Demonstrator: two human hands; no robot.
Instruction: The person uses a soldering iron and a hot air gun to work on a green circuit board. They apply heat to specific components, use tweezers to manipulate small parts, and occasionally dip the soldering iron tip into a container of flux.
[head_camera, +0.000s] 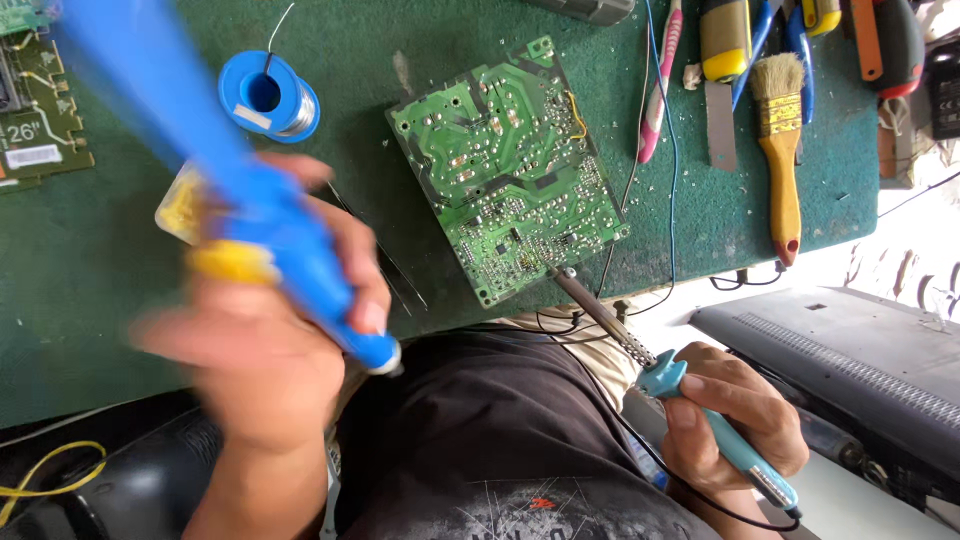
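Left hand (265, 340) fingers grip a blurred blue plastic desoldering pump (210, 160) above the green worktop (100, 300); right hand (730, 410) fingers hold a teal-handled soldering iron (650, 375), tip touching the green circuit board (510, 165)

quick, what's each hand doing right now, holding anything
Left hand: closed around a blue desoldering pump, blurred.
Right hand: closed on a light blue soldering iron, tip at the edge of the green circuit board.
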